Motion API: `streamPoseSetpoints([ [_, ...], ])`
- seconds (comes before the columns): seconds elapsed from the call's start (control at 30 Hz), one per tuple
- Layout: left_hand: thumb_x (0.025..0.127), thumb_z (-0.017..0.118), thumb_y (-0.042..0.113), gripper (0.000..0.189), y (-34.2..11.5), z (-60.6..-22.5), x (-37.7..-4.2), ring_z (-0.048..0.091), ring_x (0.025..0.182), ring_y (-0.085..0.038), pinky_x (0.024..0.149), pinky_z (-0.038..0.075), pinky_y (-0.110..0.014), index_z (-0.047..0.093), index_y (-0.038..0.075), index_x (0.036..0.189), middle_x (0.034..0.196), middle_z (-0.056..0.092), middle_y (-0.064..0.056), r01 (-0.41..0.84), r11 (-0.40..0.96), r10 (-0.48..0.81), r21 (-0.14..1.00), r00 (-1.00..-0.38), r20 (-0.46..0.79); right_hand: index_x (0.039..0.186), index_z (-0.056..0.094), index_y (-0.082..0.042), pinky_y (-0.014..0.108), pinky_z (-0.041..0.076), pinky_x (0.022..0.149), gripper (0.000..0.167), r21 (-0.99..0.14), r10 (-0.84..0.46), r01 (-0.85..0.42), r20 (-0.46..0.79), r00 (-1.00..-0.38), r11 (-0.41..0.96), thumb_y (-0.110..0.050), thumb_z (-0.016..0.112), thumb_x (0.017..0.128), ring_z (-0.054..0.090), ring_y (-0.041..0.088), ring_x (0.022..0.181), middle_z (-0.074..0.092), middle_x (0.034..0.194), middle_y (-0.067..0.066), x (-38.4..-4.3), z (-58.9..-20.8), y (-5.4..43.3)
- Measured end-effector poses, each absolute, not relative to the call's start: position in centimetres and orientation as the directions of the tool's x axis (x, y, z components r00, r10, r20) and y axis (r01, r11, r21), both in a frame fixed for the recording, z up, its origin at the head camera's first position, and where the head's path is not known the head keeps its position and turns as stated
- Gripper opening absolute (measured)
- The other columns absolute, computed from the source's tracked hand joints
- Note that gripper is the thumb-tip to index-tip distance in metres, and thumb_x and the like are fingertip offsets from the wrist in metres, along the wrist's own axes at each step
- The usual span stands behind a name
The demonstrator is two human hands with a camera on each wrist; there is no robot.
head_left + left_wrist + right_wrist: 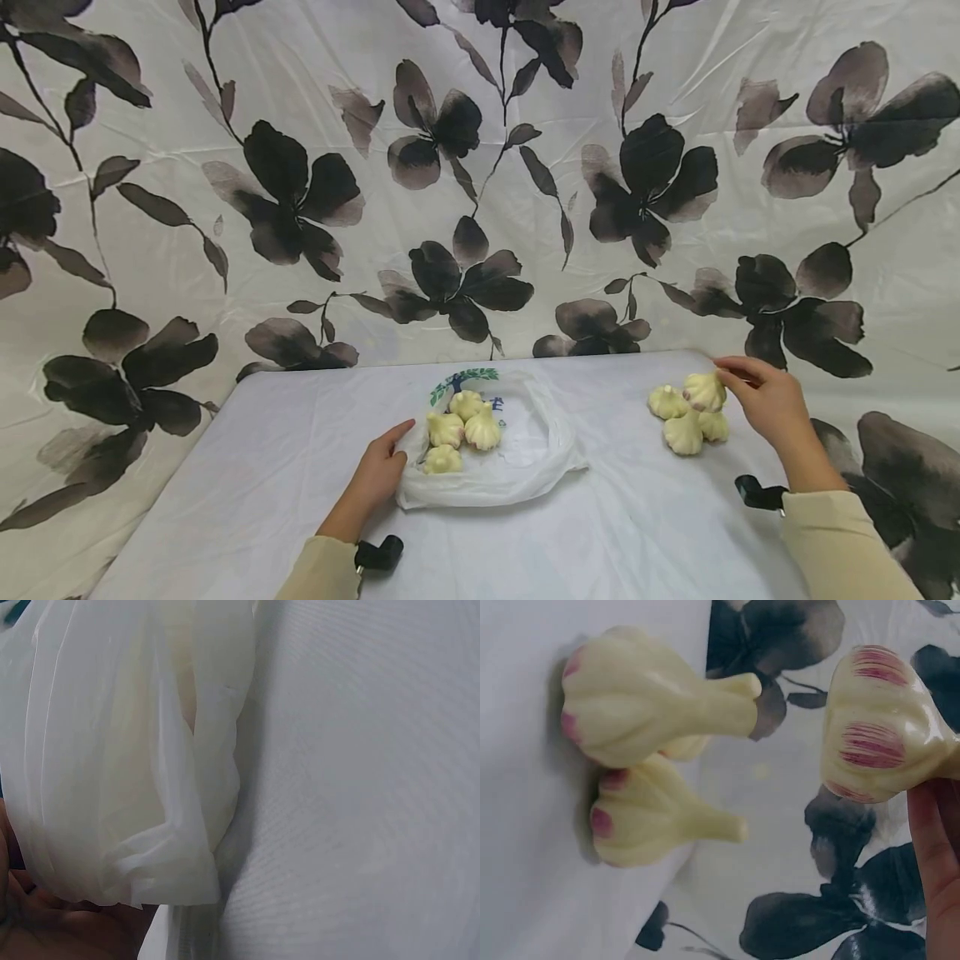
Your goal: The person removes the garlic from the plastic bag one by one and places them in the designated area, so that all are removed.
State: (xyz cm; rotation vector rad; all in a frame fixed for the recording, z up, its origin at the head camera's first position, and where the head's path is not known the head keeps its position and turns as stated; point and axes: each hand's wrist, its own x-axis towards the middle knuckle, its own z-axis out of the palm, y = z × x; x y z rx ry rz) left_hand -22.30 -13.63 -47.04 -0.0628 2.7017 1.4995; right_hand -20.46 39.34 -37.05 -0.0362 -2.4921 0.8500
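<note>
My right hand [768,404] pinches a garlic bulb [705,392] by its stem end. In the right wrist view this garlic bulb [874,727] is pale and glossy with purple streaks, raised beside the others. Three more garlic bulbs [683,433] sit close together on the table below it. My left hand [378,467] holds the left rim of a white plastic bag [487,493], its thumb at the bag's edge. Several garlic bulbs [482,427] lie inside the bag's left half. Seen from the left wrist, the bag [112,787] hides most of the fingers.
A white cloth covers the table [615,533]. Behind its far edge hangs a pale curtain [540,275] with dark printed flowers. The bag bears a green leaf print and blue marks. A black wrist device [759,493] sits by each sleeve.
</note>
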Motion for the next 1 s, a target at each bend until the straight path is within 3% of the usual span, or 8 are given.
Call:
streamPoseSetpoints([
  [0.1, 0.090, 0.038, 0.001, 0.059, -13.6, -47.0, -22.3, 0.026, 0.146, -0.036, 0.116, 0.026, -0.057, 0.041, 0.015, 0.148, 0.155, 0.036, -0.016, -0.059, 0.532, -0.013, 0.845, -0.998, -0.062, 0.121, 0.067, -0.008, 0.003, 0.040, 0.069, 0.037, -0.596, 0.198, -0.120, 0.440, -0.876, 0.794, -0.034, 0.058, 0.096, 0.037, -0.023, 0.088, 0.067, 0.119, 0.017, -20.2, -37.2, 39.9],
  [0.2, 0.090, 0.039, 0.002, 0.059, -13.6, -46.8, -22.2, 0.026, 0.146, -0.035, 0.116, 0.026, -0.057, 0.041, 0.016, 0.148, 0.155, 0.035, -0.015, -0.065, 0.533, -0.015, 0.844, -0.998, -0.067, 0.121, 0.066, -0.008, 0.003, 0.041, 0.066, 0.037, -0.611, 0.218, -0.094, 0.415, -0.883, 0.786, -0.034, 0.058, 0.096, 0.036, -0.023, 0.087, 0.066, 0.121, 0.019, -19.9, -37.3, 40.3],
  [0.3, 0.090, 0.038, 0.002, 0.060, -13.5, -46.8, -22.2, 0.026, 0.146, -0.036, 0.116, 0.025, -0.057, 0.041, 0.016, 0.148, 0.156, 0.035, -0.015, -0.064, 0.532, -0.013, 0.844, -0.998, -0.068, 0.121, 0.066, -0.007, 0.005, 0.041, 0.065, 0.037, -0.611, 0.228, -0.068, 0.393, -0.891, 0.788, -0.034, 0.057, 0.096, 0.044, -0.013, 0.090, 0.066, 0.121, 0.019, -19.7, -37.4, 40.7],
  [0.4, 0.090, 0.038, 0.001, 0.060, -13.5, -46.7, -22.1, 0.026, 0.146, -0.036, 0.116, 0.025, -0.057, 0.041, 0.015, 0.148, 0.155, 0.035, -0.015, -0.057, 0.531, -0.009, 0.846, -0.998, -0.061, 0.121, 0.066, -0.006, 0.010, 0.044, 0.065, 0.038, -0.611, 0.233, -0.046, 0.369, -0.900, 0.790, -0.034, 0.056, 0.097, 0.057, 0.010, 0.097, 0.065, 0.121, 0.020, -19.6, -37.7, 41.0],
  [0.53, 0.090, 0.039, 0.001, 0.060, -13.6, -46.8, -22.1, 0.026, 0.146, -0.036, 0.116, 0.026, -0.057, 0.041, 0.015, 0.148, 0.155, 0.035, -0.016, -0.052, 0.532, -0.006, 0.845, -0.998, -0.057, 0.122, 0.065, -0.004, 0.027, 0.051, 0.070, 0.039, -0.623, 0.246, -0.011, 0.326, -0.913, 0.782, -0.033, 0.055, 0.097, 0.058, 0.036, 0.108, 0.064, 0.122, 0.022, -19.4, -38.3, 41.5],
  [0.63, 0.090, 0.039, 0.001, 0.059, -13.7, -46.9, -22.1, 0.026, 0.146, -0.036, 0.116, 0.026, -0.057, 0.041, 0.014, 0.148, 0.155, 0.035, -0.016, -0.046, 0.533, -0.002, 0.845, -0.999, -0.053, 0.121, 0.064, -0.003, 0.039, 0.052, 0.073, 0.037, -0.634, 0.250, 0.009, 0.293, -0.923, 0.773, -0.030, 0.055, 0.097, 0.057, 0.040, 0.111, 0.064, 0.122, 0.023, -19.4, -38.7, 41.9],
  [1.0, 0.090, 0.039, 0.001, 0.059, -13.7, -47.3, -22.4, 0.026, 0.146, -0.035, 0.116, 0.026, -0.057, 0.041, 0.015, 0.148, 0.155, 0.036, -0.015, -0.045, 0.526, -0.002, 0.849, -0.999, -0.051, 0.120, 0.066, -0.002, 0.045, 0.054, 0.078, 0.036, -0.641, 0.229, 0.053, 0.195, -0.954, 0.766, -0.027, 0.058, 0.096, 0.057, 0.041, 0.112, 0.061, 0.125, 0.027, -19.3, -40.2, 42.9],
])
